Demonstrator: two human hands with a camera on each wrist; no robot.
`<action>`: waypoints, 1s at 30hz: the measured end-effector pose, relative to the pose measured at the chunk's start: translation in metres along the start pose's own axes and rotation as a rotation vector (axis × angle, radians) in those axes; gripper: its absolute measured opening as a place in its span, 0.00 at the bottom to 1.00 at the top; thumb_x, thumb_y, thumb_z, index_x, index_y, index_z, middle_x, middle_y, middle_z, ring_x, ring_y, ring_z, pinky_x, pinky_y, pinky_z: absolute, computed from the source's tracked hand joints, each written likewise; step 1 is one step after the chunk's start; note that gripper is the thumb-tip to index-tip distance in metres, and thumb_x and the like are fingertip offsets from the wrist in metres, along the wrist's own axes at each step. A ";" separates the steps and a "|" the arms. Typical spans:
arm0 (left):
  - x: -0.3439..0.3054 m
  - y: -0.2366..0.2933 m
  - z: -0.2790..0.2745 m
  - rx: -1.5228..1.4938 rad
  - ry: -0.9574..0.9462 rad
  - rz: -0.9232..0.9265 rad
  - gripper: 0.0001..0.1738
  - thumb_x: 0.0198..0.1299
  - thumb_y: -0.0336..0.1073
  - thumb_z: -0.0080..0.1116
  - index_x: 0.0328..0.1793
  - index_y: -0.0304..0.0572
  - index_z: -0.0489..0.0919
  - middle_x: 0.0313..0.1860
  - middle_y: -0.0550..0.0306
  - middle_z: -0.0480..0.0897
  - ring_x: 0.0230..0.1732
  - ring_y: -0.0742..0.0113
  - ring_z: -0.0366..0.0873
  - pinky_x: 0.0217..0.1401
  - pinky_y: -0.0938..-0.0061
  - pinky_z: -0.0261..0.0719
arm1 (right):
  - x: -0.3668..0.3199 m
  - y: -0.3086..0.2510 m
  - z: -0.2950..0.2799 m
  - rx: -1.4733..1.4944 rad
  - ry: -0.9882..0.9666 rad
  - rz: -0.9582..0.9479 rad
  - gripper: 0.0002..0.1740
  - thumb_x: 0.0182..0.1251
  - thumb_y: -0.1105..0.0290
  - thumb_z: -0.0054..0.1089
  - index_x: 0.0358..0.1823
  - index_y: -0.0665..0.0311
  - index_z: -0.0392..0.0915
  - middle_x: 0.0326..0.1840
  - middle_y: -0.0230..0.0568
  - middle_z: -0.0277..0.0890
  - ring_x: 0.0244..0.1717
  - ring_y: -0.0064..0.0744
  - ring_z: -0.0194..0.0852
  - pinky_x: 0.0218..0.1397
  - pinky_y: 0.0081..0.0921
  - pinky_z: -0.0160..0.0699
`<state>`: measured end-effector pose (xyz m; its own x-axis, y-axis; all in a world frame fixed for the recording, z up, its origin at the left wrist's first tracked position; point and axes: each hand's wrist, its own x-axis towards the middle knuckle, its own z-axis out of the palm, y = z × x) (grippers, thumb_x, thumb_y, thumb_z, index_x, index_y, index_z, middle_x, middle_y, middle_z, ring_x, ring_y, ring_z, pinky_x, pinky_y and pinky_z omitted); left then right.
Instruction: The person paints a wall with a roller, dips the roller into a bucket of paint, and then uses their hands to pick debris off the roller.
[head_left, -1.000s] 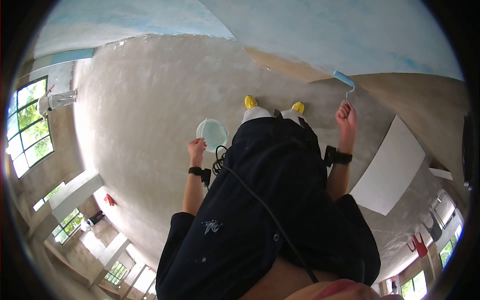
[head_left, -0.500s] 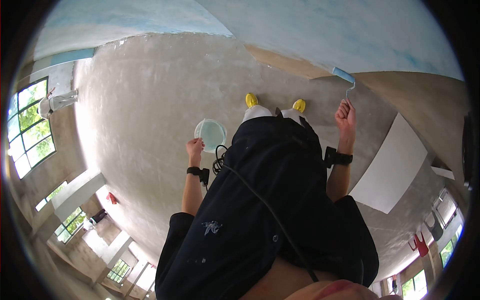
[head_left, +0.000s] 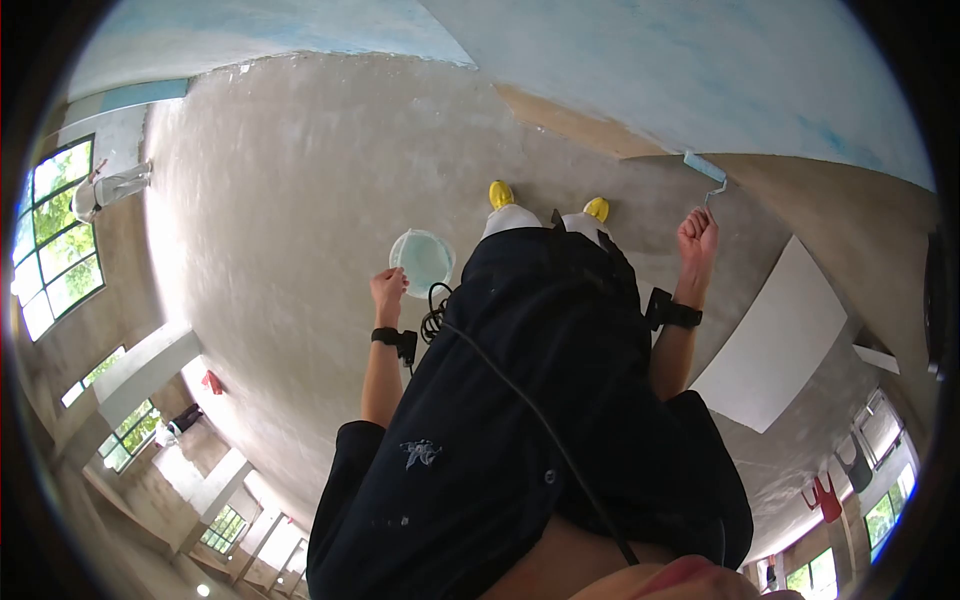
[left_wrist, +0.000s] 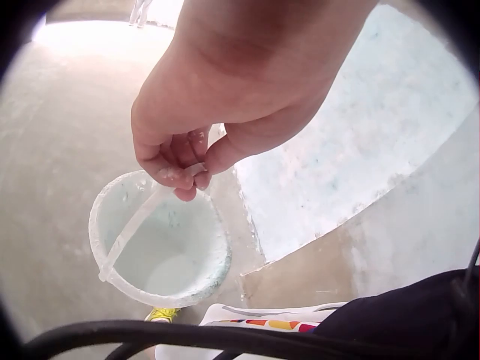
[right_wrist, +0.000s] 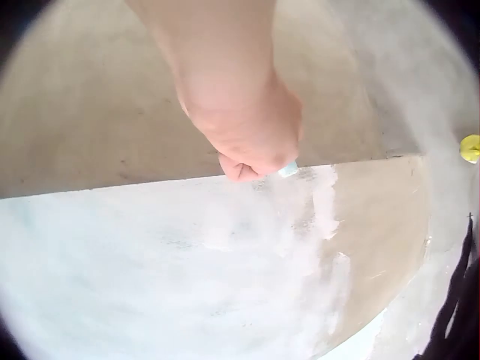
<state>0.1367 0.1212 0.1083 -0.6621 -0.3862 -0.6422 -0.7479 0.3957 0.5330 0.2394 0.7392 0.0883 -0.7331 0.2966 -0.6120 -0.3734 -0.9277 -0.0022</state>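
Observation:
In the head view my left hand (head_left: 390, 285) is low at the left, over the near rim of a pale plastic bucket (head_left: 400, 244). The left wrist view shows its fingers and thumb pinching the bucket's white strap handle (left_wrist: 133, 225), with pale blue-green paint (left_wrist: 172, 251) inside. On the right, my right hand (head_left: 697, 237) grips a paint roller (head_left: 706, 166) with a light blue sleeve and a bent wire frame. The roller lies at the lower edge of the blue-painted wall (head_left: 700, 70). In the right wrist view the hand hides most of the roller.
Tan unpainted wall (head_left: 570, 122) borders the blue paint. A white sheet (head_left: 775, 340) lies on the concrete floor at right. A black cable (head_left: 500, 385) crosses the dark clothing. Another person (head_left: 112, 190) stands near the left windows. A red chair (head_left: 827, 500) is far right.
The roller and right hand have shifted right and slightly down the head view, after a small shift left and up. The left hand keeps its hold on the bucket handle.

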 end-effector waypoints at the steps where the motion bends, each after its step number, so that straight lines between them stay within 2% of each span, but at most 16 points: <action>1: 0.000 0.002 0.000 -0.009 -0.009 -0.002 0.10 0.58 0.32 0.59 0.39 0.29 0.83 0.25 0.57 0.81 0.23 0.71 0.77 0.25 0.77 0.74 | 0.002 0.004 0.002 0.002 0.000 0.000 0.21 0.74 0.70 0.42 0.19 0.55 0.50 0.15 0.23 0.37 0.14 0.17 0.30 0.17 0.21 0.31; 4: -0.004 0.003 0.000 0.053 -0.027 -0.025 0.10 0.59 0.33 0.58 0.39 0.31 0.82 0.25 0.59 0.80 0.25 0.72 0.78 0.25 0.78 0.72 | 0.017 0.006 0.001 -0.005 0.105 0.004 0.22 0.74 0.69 0.42 0.19 0.54 0.49 0.16 0.23 0.36 0.15 0.17 0.31 0.17 0.21 0.32; 6: -0.001 0.000 0.000 0.049 -0.019 -0.021 0.10 0.58 0.33 0.59 0.39 0.30 0.82 0.25 0.58 0.81 0.24 0.72 0.78 0.25 0.78 0.73 | 0.035 0.001 -0.009 0.054 0.000 -0.003 0.22 0.75 0.69 0.42 0.19 0.55 0.49 0.16 0.23 0.36 0.16 0.18 0.30 0.18 0.22 0.32; 8: -0.001 0.000 0.000 0.045 -0.007 -0.024 0.11 0.57 0.33 0.59 0.39 0.30 0.83 0.25 0.56 0.81 0.24 0.71 0.78 0.25 0.77 0.75 | 0.050 -0.016 0.015 0.012 -0.017 -0.003 0.22 0.74 0.68 0.43 0.19 0.55 0.50 0.16 0.23 0.36 0.15 0.18 0.31 0.18 0.22 0.32; 10: 0.001 0.003 -0.004 -0.009 -0.059 0.031 0.11 0.57 0.33 0.60 0.39 0.30 0.83 0.26 0.56 0.81 0.25 0.71 0.79 0.26 0.77 0.76 | 0.035 -0.032 0.034 -0.019 -0.024 -0.009 0.22 0.74 0.67 0.44 0.19 0.56 0.51 0.16 0.24 0.37 0.15 0.18 0.32 0.18 0.21 0.33; 12: 0.005 0.008 -0.004 0.019 -0.057 0.033 0.11 0.57 0.33 0.60 0.39 0.30 0.83 0.26 0.56 0.81 0.25 0.71 0.79 0.26 0.77 0.76 | 0.022 -0.043 0.053 -0.083 -0.173 -0.026 0.22 0.74 0.66 0.44 0.19 0.56 0.51 0.16 0.24 0.38 0.15 0.18 0.32 0.18 0.21 0.33; 13: 0.011 0.010 0.000 0.039 -0.048 0.009 0.11 0.57 0.32 0.60 0.40 0.30 0.83 0.26 0.56 0.81 0.25 0.71 0.79 0.26 0.77 0.76 | 0.021 -0.041 0.058 -0.084 -0.189 -0.035 0.22 0.74 0.66 0.44 0.19 0.56 0.51 0.16 0.24 0.38 0.15 0.18 0.32 0.18 0.21 0.33; 15: 0.012 0.007 0.005 0.051 -0.042 -0.006 0.10 0.57 0.32 0.59 0.40 0.30 0.83 0.25 0.56 0.81 0.24 0.72 0.78 0.26 0.77 0.75 | 0.002 -0.041 0.055 -0.081 0.006 -0.076 0.21 0.74 0.67 0.44 0.19 0.56 0.53 0.15 0.24 0.38 0.14 0.18 0.33 0.17 0.20 0.33; 16: 0.011 0.007 0.006 0.031 -0.041 -0.002 0.10 0.57 0.32 0.59 0.40 0.30 0.83 0.25 0.57 0.81 0.24 0.72 0.78 0.25 0.77 0.74 | -0.005 -0.042 0.043 -0.088 0.010 -0.081 0.21 0.74 0.67 0.44 0.19 0.56 0.53 0.15 0.24 0.38 0.14 0.18 0.33 0.17 0.20 0.33; 18: 0.011 0.009 0.011 -0.001 -0.045 0.009 0.10 0.57 0.32 0.59 0.40 0.30 0.83 0.25 0.57 0.81 0.23 0.72 0.78 0.25 0.77 0.74 | -0.013 -0.036 0.018 -0.171 0.181 -0.036 0.22 0.75 0.65 0.43 0.19 0.55 0.52 0.14 0.23 0.38 0.13 0.17 0.31 0.16 0.21 0.32; 21: 0.007 0.008 0.011 -0.001 -0.021 -0.019 0.11 0.58 0.33 0.59 0.40 0.30 0.83 0.24 0.57 0.81 0.23 0.71 0.78 0.24 0.77 0.74 | -0.033 -0.010 0.004 -0.232 0.197 0.029 0.20 0.75 0.65 0.42 0.21 0.55 0.55 0.14 0.22 0.38 0.14 0.16 0.32 0.16 0.20 0.33; 25: 0.005 0.013 0.008 0.039 -0.057 0.032 0.10 0.59 0.33 0.59 0.41 0.33 0.82 0.25 0.60 0.80 0.26 0.72 0.78 0.28 0.78 0.73 | -0.046 0.013 0.015 -0.280 0.131 0.022 0.20 0.76 0.65 0.42 0.21 0.57 0.55 0.14 0.22 0.39 0.14 0.15 0.32 0.16 0.20 0.32; 27: 0.004 0.014 0.007 0.052 -0.051 0.044 0.10 0.59 0.33 0.59 0.40 0.33 0.82 0.25 0.60 0.80 0.26 0.72 0.78 0.27 0.78 0.74 | -0.040 0.017 0.017 -0.142 0.047 -0.020 0.21 0.76 0.65 0.42 0.20 0.57 0.54 0.14 0.23 0.39 0.13 0.16 0.31 0.16 0.21 0.30; 30: 0.006 0.013 0.008 0.031 -0.030 0.055 0.10 0.57 0.32 0.60 0.38 0.30 0.83 0.24 0.56 0.81 0.23 0.71 0.78 0.24 0.78 0.74 | -0.018 0.020 0.003 -0.090 0.098 -0.027 0.21 0.76 0.66 0.42 0.20 0.57 0.53 0.14 0.24 0.39 0.13 0.17 0.31 0.16 0.21 0.30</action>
<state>0.1232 0.1304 0.1072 -0.7003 -0.3377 -0.6289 -0.7079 0.4419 0.5510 0.2436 0.7164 0.1014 -0.6627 0.3019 -0.6853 -0.3364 -0.9376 -0.0878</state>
